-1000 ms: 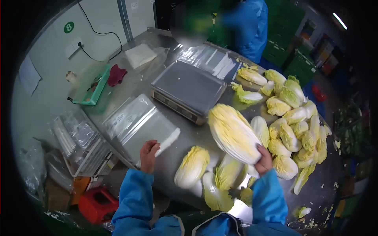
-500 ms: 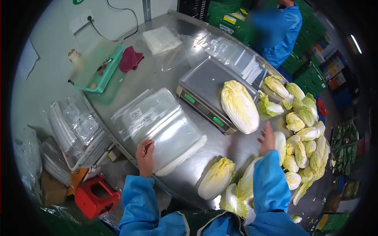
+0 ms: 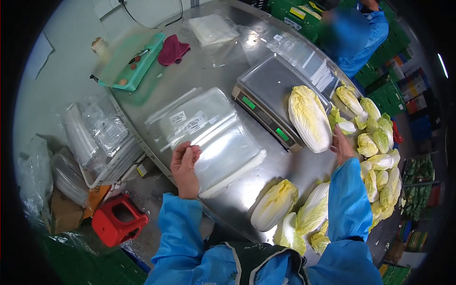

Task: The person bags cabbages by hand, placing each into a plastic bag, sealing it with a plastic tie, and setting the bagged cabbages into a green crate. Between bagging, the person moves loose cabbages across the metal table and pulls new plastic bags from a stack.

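A large napa cabbage (image 3: 309, 118) lies on the right end of the grey scale (image 3: 270, 85), partly over its front edge. My right hand (image 3: 342, 146) is at the cabbage's right side, fingers apart, beside or lightly against it. My left hand (image 3: 185, 166) is over the left edge of a stack of clear plastic bags (image 3: 228, 152), its fingers bent together; anything between them is too small to make out. Labels (image 3: 194, 123) lie on the bags. Another cabbage (image 3: 274, 205) rests on the steel table (image 3: 213, 71) near my body, with more cabbages (image 3: 313, 209) beside it.
Several cabbages (image 3: 380, 161) are piled at the right. A green basket (image 3: 137, 71) and a red cloth (image 3: 173, 50) sit at the back left. A white crate (image 3: 111, 166) of packaging and a red stool (image 3: 118, 219) stand left. A co-worker in blue (image 3: 363, 42) is behind green crates (image 3: 292, 14).
My right hand has moved up to the cabbage on the scale. My left hand's fingers have moved a little over the bags. The view has shifted, so the table appears displaced.
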`<state>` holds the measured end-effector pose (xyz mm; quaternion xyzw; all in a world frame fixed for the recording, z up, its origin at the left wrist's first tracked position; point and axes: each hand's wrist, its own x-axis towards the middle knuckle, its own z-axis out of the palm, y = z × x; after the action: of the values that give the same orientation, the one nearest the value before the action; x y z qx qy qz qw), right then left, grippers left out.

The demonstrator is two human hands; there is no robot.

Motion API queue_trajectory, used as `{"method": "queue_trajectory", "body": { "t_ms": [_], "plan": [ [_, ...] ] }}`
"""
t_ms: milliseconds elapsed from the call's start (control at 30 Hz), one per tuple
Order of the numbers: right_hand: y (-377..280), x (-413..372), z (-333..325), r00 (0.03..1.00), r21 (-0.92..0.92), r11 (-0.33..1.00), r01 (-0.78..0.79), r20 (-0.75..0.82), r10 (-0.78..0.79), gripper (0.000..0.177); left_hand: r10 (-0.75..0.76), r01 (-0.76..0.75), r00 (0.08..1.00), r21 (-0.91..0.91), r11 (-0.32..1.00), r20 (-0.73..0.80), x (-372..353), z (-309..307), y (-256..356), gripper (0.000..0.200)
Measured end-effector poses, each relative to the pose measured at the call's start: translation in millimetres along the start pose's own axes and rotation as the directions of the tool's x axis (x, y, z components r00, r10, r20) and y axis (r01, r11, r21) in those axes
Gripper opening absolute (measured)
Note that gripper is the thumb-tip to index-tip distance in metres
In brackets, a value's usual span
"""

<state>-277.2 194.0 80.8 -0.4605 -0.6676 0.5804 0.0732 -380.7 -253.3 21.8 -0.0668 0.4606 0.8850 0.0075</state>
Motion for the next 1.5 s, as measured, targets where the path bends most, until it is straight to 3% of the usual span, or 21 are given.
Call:
{"method": "queue_trajectory", "body": {
  "t_ms": [67,167,300,367,433,467,533,600,667,733,800,933,1000,1133,1200,1233,1300,1367,1400,1467,1500],
  "plan": [
    [-11.0,-4.4,10.2,0.996,-0.210,0.978,0.018,0.084,0.000,0.072,-0.089,0.089,0.996,0.008,0.996,0.001,-14.0,3.4,-10.3,0.016],
    [-21.5,-25.3,33.7,0.996,-0.327,0.943,0.058,0.080,-0.034,0.063,-0.263,0.257,0.962,0.081,0.963,0.077,-41.4,29.7,-33.2,0.019],
    [9.6,-28.1,47.5,0.980,0.107,0.994,0.018,0.195,-0.039,0.055,-0.521,0.507,0.786,0.133,0.851,0.334,-64.8,89.9,-74.1,0.036],
    [33.3,-32.5,61.6,0.984,0.267,0.960,0.080,0.135,-0.120,0.057,-0.612,0.599,0.690,0.170,0.782,0.386,-69.7,123.7,-92.6,0.043],
    [38.3,-56.4,77.2,0.990,0.259,0.956,0.138,-0.029,-0.135,0.056,-0.748,0.778,0.522,0.130,0.615,0.409,-60.3,153.3,-113.4,0.041],
    [30.4,-79.6,81.1,0.985,0.255,0.953,0.166,0.008,-0.174,0.061,-0.749,0.774,0.516,0.147,0.615,0.416,-59.9,160.0,-123.2,0.041],
    [55.3,-98.8,89.5,0.961,0.141,0.956,0.258,-0.135,-0.239,0.065,-0.625,0.721,0.603,-0.004,0.693,0.497,-61.6,172.0,-136.2,0.054],
    [59.5,-129.7,77.9,0.940,0.069,0.940,0.333,-0.105,-0.325,0.068,-0.631,0.650,0.651,0.120,0.751,0.423,-75.1,171.7,-128.5,0.050],
    [64.1,-143.3,62.8,0.934,0.206,0.911,0.358,-0.064,-0.352,0.057,-0.607,0.697,0.607,0.025,0.717,0.514,-88.4,171.9,-110.4,0.046],
    [55.6,-160.8,51.4,0.961,0.680,0.694,0.234,-0.053,-0.272,0.045,-0.625,0.743,0.536,0.035,0.668,0.568,-105.5,175.0,-109.5,0.046],
    [47.3,-170.2,39.2,0.960,0.702,0.666,0.254,-0.097,-0.264,0.040,-0.607,0.710,0.562,0.049,0.703,0.561,-126.7,191.0,-101.7,0.047],
    [49.9,-184.8,3.8,0.894,0.556,0.715,0.423,-0.386,-0.229,0.041,-0.569,0.735,0.521,0.004,0.678,0.636,-175.8,208.5,-109.3,0.048],
    [67.3,-185.8,-17.9,0.916,0.695,0.609,0.381,-0.375,-0.145,0.046,-0.594,0.834,0.458,-0.088,0.545,0.661,-199.5,214.3,-125.9,0.049],
    [95.5,-208.8,-64.4,0.899,0.816,0.407,0.411,-0.436,-0.034,0.040,-0.673,0.889,0.319,0.034,0.456,0.667,-244.3,215.8,-148.2,0.052],
    [115.5,-228.4,-93.5,0.856,0.737,0.456,0.499,-0.502,-0.126,0.035,-0.624,0.863,0.232,0.138,0.485,0.746,-271.4,216.3,-155.7,0.054],
    [126.9,-236.9,-110.8,0.815,0.608,0.585,0.536,-0.553,-0.173,0.035,-0.629,0.866,0.216,0.151,0.477,0.747,-286.4,218.9,-158.1,0.054],
    [142.5,-255.1,-143.1,0.762,0.455,0.694,0.558,-0.612,-0.212,0.034,-0.663,0.954,0.070,0.144,0.262,0.745,-318.6,224.4,-159.4,0.054],
    [145.5,-274.5,-173.7,0.723,0.253,0.811,0.528,-0.635,-0.273,0.033,-0.656,0.944,0.022,0.201,0.263,0.754,-345.6,230.8,-158.6,0.054],
    [149.4,-282.2,-185.2,0.707,0.247,0.810,0.532,-0.656,-0.264,0.033,-0.645,0.933,0.008,0.227,0.281,0.764,-357.6,234.4,-159.6,0.054],
    [157.2,-295.4,-204.7,0.798,0.579,0.650,0.493,-0.599,-0.072,0.032,-0.635,0.924,-0.049,0.276,0.265,0.771,-378.6,235.1,-167.7,0.055],
    [160.4,-301.7,-211.2,0.770,0.557,0.665,0.497,-0.637,-0.042,0.031,-0.628,0.914,-0.083,0.309,0.261,0.774,-386.8,233.4,-171.7,0.057]
  ]
}}
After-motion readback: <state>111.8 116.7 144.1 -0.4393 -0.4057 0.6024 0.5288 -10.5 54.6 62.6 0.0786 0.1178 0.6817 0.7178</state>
